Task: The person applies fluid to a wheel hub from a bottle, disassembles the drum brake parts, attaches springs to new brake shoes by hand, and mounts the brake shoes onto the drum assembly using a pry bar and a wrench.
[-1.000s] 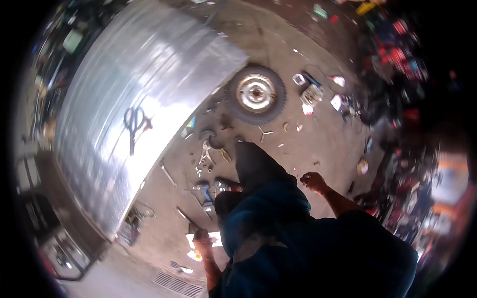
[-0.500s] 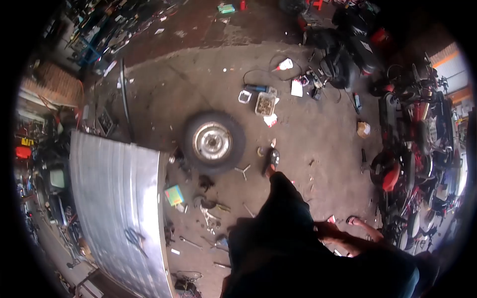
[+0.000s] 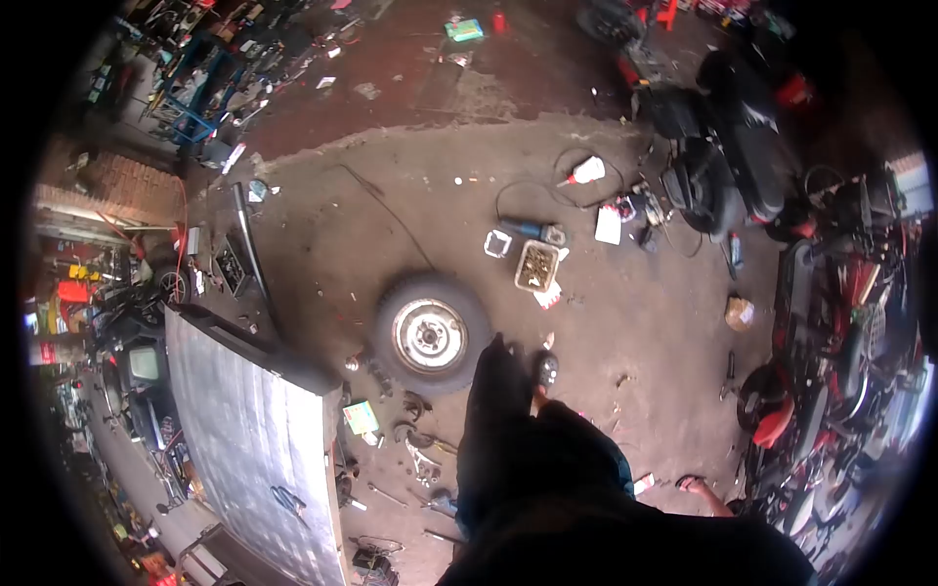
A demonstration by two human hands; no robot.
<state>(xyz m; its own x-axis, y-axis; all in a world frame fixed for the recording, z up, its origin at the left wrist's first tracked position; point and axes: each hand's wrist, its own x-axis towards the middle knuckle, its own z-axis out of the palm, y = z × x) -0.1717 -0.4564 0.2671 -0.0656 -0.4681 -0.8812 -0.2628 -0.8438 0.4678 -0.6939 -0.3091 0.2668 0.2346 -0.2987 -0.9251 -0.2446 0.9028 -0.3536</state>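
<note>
You are standing, seen from above, over a workshop's brown floor (image 3: 664,322). Both your hands are out of view, so whether your fingers are clenched, loose or grasping something cannot be told. Your dark-clothed legs (image 3: 537,449) fill the lower middle, and one shoe (image 3: 547,371) shows, toe forward.

The wheel (image 3: 430,334) lies flat on the floor, ahead of you and slightly left, its pale rim facing up inside a black tyre. One dark leg overlaps the tyre's right edge; whether they touch is unclear.

Below the wheel, near your left side, are a yellow-handled tool (image 3: 445,445), a wrench (image 3: 388,495) and a green and yellow box (image 3: 361,418). Farther left stands a large silver metal panel (image 3: 244,420), with a dark looped object (image 3: 288,500) on it, too blurred to name.

Beyond the wheel, to the right, a tub of small parts (image 3: 537,266) sits just beside a blue power tool (image 3: 528,230). Motorbikes (image 3: 782,391) crowd the right edge. Near them, low on the right, another person's foot (image 3: 692,482) shows.
</note>
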